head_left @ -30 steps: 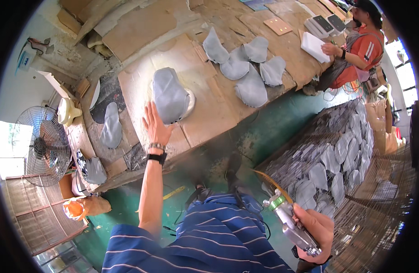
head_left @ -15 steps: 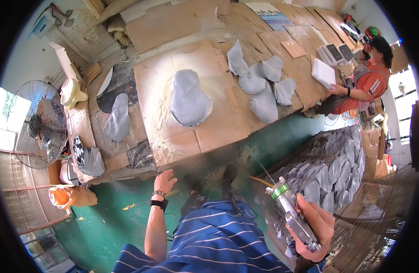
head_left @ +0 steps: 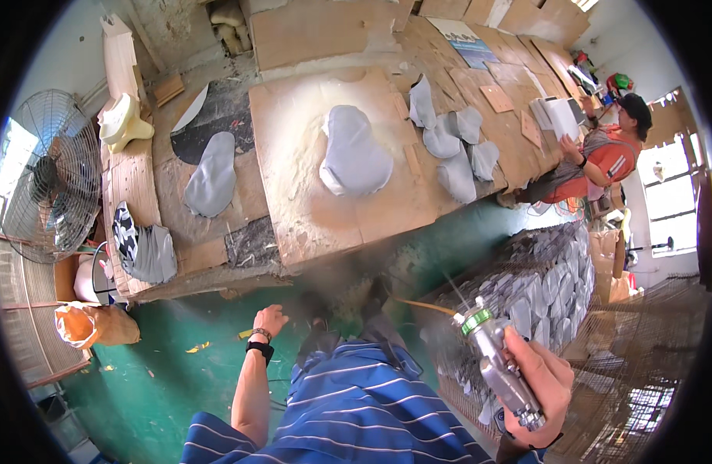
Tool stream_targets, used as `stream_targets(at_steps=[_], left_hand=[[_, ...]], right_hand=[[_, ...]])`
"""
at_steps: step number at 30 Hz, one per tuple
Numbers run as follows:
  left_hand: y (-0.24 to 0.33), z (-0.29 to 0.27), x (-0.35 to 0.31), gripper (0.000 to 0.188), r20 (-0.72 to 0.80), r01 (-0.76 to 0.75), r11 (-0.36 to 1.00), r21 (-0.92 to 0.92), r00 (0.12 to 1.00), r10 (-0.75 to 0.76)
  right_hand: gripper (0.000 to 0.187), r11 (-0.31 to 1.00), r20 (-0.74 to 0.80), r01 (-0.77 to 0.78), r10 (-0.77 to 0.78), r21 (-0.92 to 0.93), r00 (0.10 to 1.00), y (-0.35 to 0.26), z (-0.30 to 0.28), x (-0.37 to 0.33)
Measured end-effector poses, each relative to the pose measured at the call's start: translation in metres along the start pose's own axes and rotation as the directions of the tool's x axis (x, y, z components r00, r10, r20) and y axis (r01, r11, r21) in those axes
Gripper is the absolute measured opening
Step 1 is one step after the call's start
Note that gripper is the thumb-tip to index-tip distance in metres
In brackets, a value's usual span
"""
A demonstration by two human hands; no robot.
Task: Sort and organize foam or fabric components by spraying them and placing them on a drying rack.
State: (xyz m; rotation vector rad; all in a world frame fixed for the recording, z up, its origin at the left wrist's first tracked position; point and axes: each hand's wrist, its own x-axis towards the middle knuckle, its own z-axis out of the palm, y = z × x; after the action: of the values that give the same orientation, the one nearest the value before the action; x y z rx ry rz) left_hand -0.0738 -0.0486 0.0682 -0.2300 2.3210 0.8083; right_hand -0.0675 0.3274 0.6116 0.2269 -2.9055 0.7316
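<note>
My right hand [head_left: 543, 379] grips a metal spray gun [head_left: 499, 359] with a green ring, its nozzle tilted up toward the workbench. A thin streak of spray shows off its tip. My left hand [head_left: 271, 319] hangs just off the bench's front edge, fingers loosely bent and apart, holding nothing. Ahead, a grey rounded pad [head_left: 356, 151], wide at the near end, lies on a cardboard sheet [head_left: 310, 224] dusted with pale yellow residue. Another long grey pad [head_left: 211, 176] lies to its left. Several smaller grey pieces [head_left: 453, 172] overlap to its right.
A wire fan [head_left: 51, 178] stands at the far left, above an orange-lined sack [head_left: 97, 325]. Racks of grey pieces [head_left: 545, 286] fill the floor at right. A person in orange [head_left: 603, 162] works at the bench's far end. A hose [head_left: 424, 307] runs behind the gun.
My view has shifted, so the bench pieces sit farther right in it. My left hand has drawn slightly back from the bench edge. The spray gun stays in my right hand.
</note>
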Motion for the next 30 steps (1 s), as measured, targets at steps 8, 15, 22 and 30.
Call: stream_targets(at_steps=[8, 15, 22, 30], left_hand=[[0.004, -0.024, 0.009, 0.044, -0.118, -0.172, 0.976, -0.137, 0.981, 0.156], [0.104, -0.096, 0.011, 0.035, -0.493, -0.467, 0.751, -0.467, 0.843, 0.217], [0.248, -0.175, 0.068, 0.058, -0.507, -0.764, 0.587, -0.269, 0.631, 0.588], [0.375, -0.177, 0.148, 0.083, 0.105, -0.596, 0.754, 0.275, 0.798, 0.593]], right_hand=[[0.052, 0.994, 0.084, 0.054, -0.046, -0.097, 0.995, -0.066, 0.012, -0.022], [0.053, 0.998, 0.139, 0.023, -0.013, -0.066, 0.99, -0.079, 0.018, -0.055], [0.046, 0.986, 0.037, -0.161, 0.163, -0.05, 0.986, -0.087, 0.008, -0.076], [0.056, 0.978, 0.062, -0.194, 0.19, 0.073, 0.98, -0.046, -0.002, -0.089]])
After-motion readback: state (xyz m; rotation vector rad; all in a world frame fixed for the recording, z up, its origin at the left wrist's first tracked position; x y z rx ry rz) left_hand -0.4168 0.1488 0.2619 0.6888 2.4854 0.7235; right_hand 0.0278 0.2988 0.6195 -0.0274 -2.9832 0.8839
